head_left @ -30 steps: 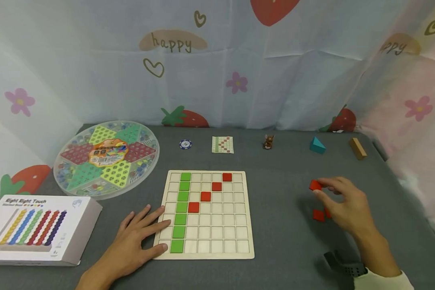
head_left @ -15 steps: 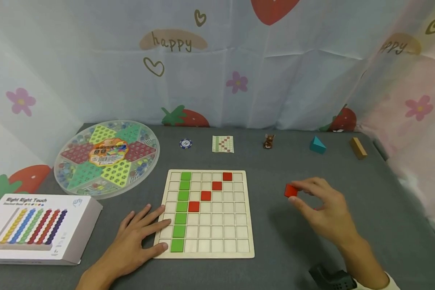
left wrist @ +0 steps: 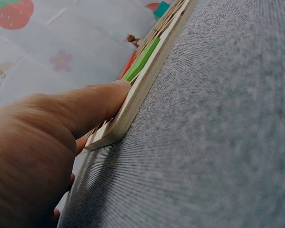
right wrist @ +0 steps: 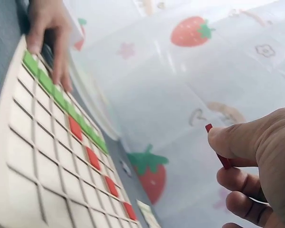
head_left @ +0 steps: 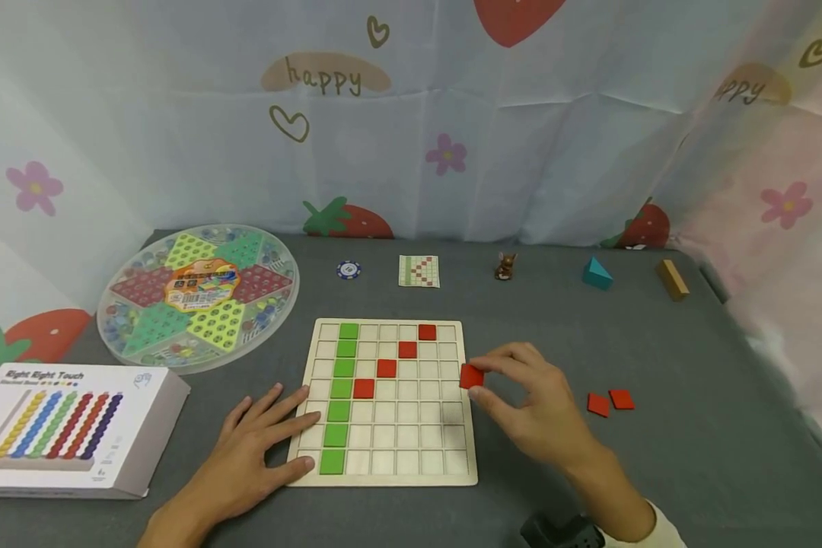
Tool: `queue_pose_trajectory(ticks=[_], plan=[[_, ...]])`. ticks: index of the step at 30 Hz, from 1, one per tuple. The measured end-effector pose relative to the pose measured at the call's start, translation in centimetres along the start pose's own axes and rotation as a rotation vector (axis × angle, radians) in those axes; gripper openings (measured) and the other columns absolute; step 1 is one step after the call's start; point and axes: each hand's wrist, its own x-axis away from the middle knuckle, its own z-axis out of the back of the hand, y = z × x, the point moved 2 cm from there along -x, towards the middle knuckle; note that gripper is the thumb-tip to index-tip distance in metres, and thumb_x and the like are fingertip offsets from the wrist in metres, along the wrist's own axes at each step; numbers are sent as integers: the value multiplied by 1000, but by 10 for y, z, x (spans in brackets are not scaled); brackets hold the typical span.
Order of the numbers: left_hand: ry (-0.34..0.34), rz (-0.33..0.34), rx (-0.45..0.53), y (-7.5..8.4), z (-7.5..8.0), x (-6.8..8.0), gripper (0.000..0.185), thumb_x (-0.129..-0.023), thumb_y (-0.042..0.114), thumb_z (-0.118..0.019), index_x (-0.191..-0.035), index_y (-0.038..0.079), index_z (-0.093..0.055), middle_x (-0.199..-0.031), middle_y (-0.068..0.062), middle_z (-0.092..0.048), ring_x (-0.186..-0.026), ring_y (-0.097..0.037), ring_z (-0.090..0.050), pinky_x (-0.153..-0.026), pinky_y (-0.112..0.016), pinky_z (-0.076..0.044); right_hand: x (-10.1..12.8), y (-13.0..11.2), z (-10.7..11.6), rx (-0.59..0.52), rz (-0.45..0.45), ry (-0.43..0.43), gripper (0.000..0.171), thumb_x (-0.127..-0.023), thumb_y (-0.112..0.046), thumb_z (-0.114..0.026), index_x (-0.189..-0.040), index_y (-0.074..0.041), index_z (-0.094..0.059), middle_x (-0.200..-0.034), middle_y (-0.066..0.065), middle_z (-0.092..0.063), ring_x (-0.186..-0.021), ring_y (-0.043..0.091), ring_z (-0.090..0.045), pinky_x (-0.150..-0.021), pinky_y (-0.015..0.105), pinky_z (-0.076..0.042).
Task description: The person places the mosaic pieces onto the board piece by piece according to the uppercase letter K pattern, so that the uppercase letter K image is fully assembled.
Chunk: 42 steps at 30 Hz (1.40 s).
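Red tile (head_left: 471,376) — a flat square pinched in the right hand (head_left: 534,407) over the wooden grid board's (head_left: 387,478) right edge; the right wrist view shows it edge-on. Left hand (head_left: 246,457) lies flat, fingers spread, against the board's left edge. Head view alone shows 7 green tiles, 4 red on the board, 2 spare reds (head_left: 610,402) on the grey felt bench (head_left: 657,472).

marble game tray (head_left: 199,293); boxed abacus (head_left: 68,426); poker chip (head_left: 348,269); perhaps animal figurine (head_left: 505,266)
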Motion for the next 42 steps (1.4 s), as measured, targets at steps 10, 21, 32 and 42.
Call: queue_pose_trajectory(ticks=[10,21,32,42], plan=[[-20,12,-3,-2,-1,-1,56,-87,51,-67,-135,24,-60,-151,0,-37,-140,-36,-24,-104,-62,-8,-5,-3,-43,-3,-77,-85,29,-82,-14,-79,-108,-4,-72,-105,-5,-62,-96,13,-54,-67,37,-49],[-18,7,-6,-2,-1,0,56,-86,51,-68,-134,23,-61,-150,-1,-39,-139,-36,-25,-104,-62,-9,-5,0,-83,21,-157,-136,23,-78,-10,-81,-101,-9,-74,-97,-7,-62,-95,11,-54,-76,31,-48],[-5,3,-12,-1,0,0,54,-86,50,-68,-133,23,-62,-150,-1,-39,-139,-37,-25,-104,-63,-10,-7,5,-108,63,-231,-242,22,-81,-14,-79,-102,-9,-74,-92,-7,-58,-87,11,-48,-75,30,-43],[-5,3,-17,-2,-1,0,55,-86,50,-68,-133,23,-62,-150,-1,-39,-139,-36,-25,-104,-63,-10,-2,10,-116,136,-163,-258,20,-80,-16,-78,-99,-11,-76,-93,-6,-57,-85,14,-47,-75,30,-42]])
